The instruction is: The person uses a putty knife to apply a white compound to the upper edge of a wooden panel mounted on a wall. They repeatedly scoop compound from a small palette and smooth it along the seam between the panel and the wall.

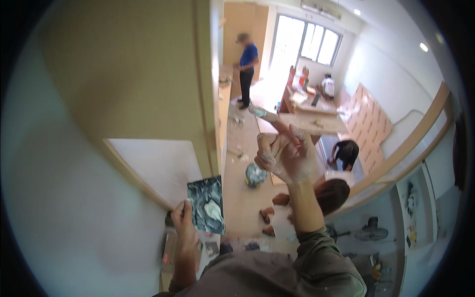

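My left hand (183, 222) grips a small square board (195, 203) with a dark, mottled surface and a dollop of pale paste (213, 210) on it. My right hand (289, 156) is raised to the right of and above the board, open and empty, its index finger stretched out with pale greenish paste near the tip and its other fingers partly curled. A tall olive-tan panel (138, 74) stands at the left, with a wood-edged white surface (153, 163) below it.
Below me, a person (331, 195) is partly behind my right arm; another (346, 157) bends over a sheet. Farther back are a standing person (247, 64), a person (327, 86) by a cluttered table (329, 106), and leaning boards (366, 123). A wooden rail (401, 148) crosses the right; a fan (372, 232) sits below.
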`<state>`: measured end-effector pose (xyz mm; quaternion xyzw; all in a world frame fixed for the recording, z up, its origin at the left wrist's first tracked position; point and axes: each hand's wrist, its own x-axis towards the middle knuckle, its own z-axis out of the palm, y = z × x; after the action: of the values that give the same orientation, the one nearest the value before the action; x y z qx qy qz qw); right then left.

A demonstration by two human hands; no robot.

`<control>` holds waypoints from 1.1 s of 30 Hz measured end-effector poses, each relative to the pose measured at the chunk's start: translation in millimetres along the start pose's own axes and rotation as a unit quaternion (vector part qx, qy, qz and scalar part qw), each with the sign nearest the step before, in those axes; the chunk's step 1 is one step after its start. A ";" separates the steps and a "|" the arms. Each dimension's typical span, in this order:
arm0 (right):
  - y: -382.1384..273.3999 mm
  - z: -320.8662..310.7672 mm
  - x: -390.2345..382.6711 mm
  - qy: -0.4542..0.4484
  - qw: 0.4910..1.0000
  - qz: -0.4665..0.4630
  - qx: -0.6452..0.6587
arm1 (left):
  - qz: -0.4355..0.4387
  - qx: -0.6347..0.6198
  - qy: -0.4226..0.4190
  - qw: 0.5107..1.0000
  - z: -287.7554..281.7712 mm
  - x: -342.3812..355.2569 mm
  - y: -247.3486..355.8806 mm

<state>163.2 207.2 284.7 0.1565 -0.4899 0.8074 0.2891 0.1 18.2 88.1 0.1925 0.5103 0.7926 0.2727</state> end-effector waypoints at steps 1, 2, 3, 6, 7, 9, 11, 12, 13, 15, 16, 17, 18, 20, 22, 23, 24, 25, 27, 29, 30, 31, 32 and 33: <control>12.9 -8.0 -12.4 0.018 0.999 0.003 0.043 | -0.010 -0.003 0.004 1.000 3.5 -0.8 5.5; 21.6 -10.6 -21.4 0.036 0.996 0.006 0.085 | -0.019 -0.007 0.009 1.000 6.1 -1.2 11.2; 30.5 -12.7 -30.4 0.053 0.990 0.008 0.128 | -0.029 -0.006 0.004 1.000 4.9 -2.7 14.7; 47.1 -21.9 -42.9 0.103 0.985 0.035 0.134 | -0.057 -0.009 0.017 0.998 20.0 -4.0 29.8; 52.1 -23.5 -45.1 0.115 0.982 0.052 0.140 | -0.065 -0.001 0.010 0.998 23.7 -3.1 35.5; 60.3 -22.5 -53.3 0.157 0.977 0.050 0.132 | -0.078 0.012 0.002 0.997 21.4 -2.5 40.0; 67.1 -23.7 -63.2 0.223 0.970 0.043 0.088 | -0.061 0.032 -0.009 0.998 13.7 1.1 30.4; 66.8 -25.4 -65.9 0.233 0.971 0.046 0.020 | -0.043 0.044 -0.019 0.998 11.3 3.2 26.2; 71.3 -29.9 -70.5 0.252 0.963 0.045 -0.083 | -0.024 0.055 -0.029 0.998 8.6 4.6 21.3; 78.3 -33.3 -79.6 0.281 0.916 0.037 -0.285 | -0.011 0.093 -0.019 0.995 4.5 4.5 18.8; 79.0 -35.2 -82.6 0.285 0.931 0.048 -0.223 | -0.006 0.112 -0.015 0.994 2.9 5.0 20.2; 81.3 -34.8 -86.8 0.294 0.933 0.056 -0.202 | -0.005 0.131 -0.009 0.991 0.7 1.8 20.9; 86.8 -35.2 -90.2 0.300 0.935 0.065 -0.177 | -0.006 0.130 -0.001 0.992 -0.9 -0.2 22.3; 89.1 -31.2 -93.5 0.309 0.939 0.101 -0.111 | -0.009 0.129 0.029 0.991 -1.1 -6.1 24.2; 89.8 -44.2 -108.1 0.292 0.947 0.133 0.021 | -0.010 0.132 0.092 0.987 -14.5 -14.8 22.9; 96.0 -53.8 -115.6 0.287 0.943 0.148 0.081 | -0.002 0.120 0.142 0.983 -27.4 -17.8 21.8; 105.0 -59.8 -123.5 0.288 0.937 0.185 0.073 | 0.007 0.107 0.194 0.975 -40.9 -21.9 20.4; 114.8 -61.6 -130.1 0.278 0.926 0.246 0.063 | 0.022 0.085 0.264 0.960 -54.1 -33.5 27.8; 138.6 -63.7 -137.5 0.252 0.901 0.352 0.037 | 0.070 0.093 0.328 0.937 -98.8 -71.1 38.2; 162.0 -67.1 -146.2 0.206 0.884 0.419 0.036 | 0.077 0.075 0.418 0.902 -128.3 -113.2 36.4; 171.8 -69.4 -148.9 0.182 0.873 0.451 0.037 | 0.085 0.066 0.461 0.881 -140.0 -130.6 33.0; 182.2 -70.3 -147.4 0.154 0.860 0.484 0.043 | 0.088 0.065 0.491 0.864 -150.1 -148.1 28.2; 190.3 -71.2 -148.9 0.153 0.842 0.517 0.017 | 0.088 0.065 0.516 0.850 -160.2 -165.7 18.0; 197.1 -72.4 -147.6 0.140 0.836 0.530 0.010 | 0.083 0.065 0.539 0.836 -164.6 -182.7 10.5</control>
<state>158.8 155.2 33.4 -0.2394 -0.4436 0.8554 -0.1195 43.5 -216.1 26.1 -0.2062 0.6086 0.7559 -0.1254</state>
